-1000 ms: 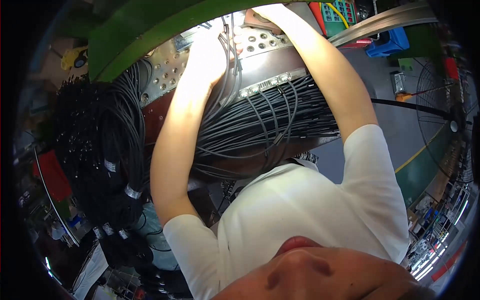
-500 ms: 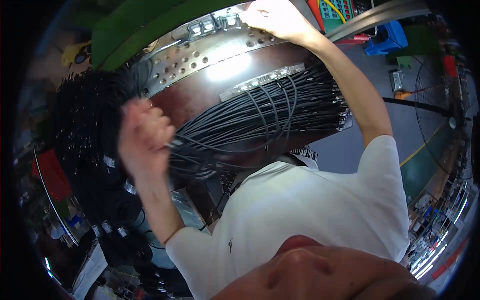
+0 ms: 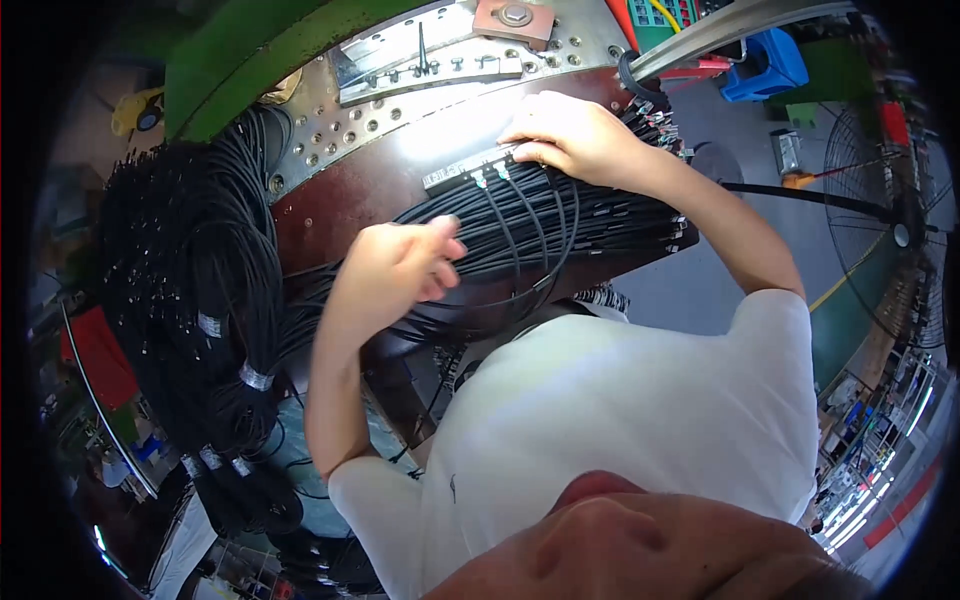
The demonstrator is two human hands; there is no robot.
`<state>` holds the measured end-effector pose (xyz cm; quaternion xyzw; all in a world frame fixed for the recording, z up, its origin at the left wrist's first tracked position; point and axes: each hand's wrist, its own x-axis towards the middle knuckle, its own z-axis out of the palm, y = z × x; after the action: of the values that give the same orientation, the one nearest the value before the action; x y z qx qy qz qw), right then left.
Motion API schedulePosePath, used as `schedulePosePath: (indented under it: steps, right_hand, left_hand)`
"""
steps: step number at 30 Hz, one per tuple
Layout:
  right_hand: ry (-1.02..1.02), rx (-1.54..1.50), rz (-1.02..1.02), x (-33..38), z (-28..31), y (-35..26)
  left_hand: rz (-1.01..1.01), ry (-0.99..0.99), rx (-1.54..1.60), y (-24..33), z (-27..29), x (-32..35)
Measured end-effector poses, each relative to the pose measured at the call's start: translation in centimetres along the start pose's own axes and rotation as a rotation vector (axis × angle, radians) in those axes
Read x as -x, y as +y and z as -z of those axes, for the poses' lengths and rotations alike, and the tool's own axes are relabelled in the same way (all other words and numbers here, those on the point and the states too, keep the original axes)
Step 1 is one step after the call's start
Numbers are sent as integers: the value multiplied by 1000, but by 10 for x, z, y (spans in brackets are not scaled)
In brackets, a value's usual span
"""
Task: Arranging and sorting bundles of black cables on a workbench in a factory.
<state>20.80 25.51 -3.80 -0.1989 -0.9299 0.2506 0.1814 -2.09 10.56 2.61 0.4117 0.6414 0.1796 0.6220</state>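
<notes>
My right hand [image 3: 575, 135] is closed over the right end of a slim metal bar [image 3: 455, 172], thumb and fingers gripping it. Out of the bar run several thin black cables [image 3: 512, 225], with small pale connectors where they meet it; they curve down over a thick bundle of black cables [image 3: 610, 220]. Above the left part of that bundle hangs my left hand [image 3: 390, 270], its fingers loosely bent and apart, with nothing visible in them. A second metal bar [image 3: 450, 78] with small dark pegs lies on the perforated metal plate [image 3: 375, 125] beyond.
A green machine frame [image 3: 270, 60] arches over the far left. More black cables [image 3: 170, 250] hang in a large mass at left, bunched with silvery ties [image 3: 255, 377]. A metal block with a bolt [image 3: 515, 15] sits on the plate. At right stand a fan [image 3: 870, 225] and a blue stool [image 3: 768, 65].
My right hand has come down from the far plate to the nearer metal bar. My left hand has moved right, from beside the hanging cables to over the bundle, and its fingers have loosened.
</notes>
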Motion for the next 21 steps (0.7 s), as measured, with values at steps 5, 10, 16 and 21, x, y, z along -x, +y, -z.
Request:
schedulePosePath:
  steps: [5, 10, 16, 21]
  right_hand:
    - [169, 51, 20, -11, 11, -33]
    - [340, 120, 106, -49, 14, -22]
    - [230, -229, 163, -97, 23, 5]
    - [123, -571, -126, -101, 11, 64]
  left_hand:
    - [-230, 19, 260, 5, -47, -33]
    - [-237, -9, 920, 24, -54, -45]
    - [-123, -228, 718, 12, -19, -33]
    - [-265, -20, 857, 50, 28, -83]
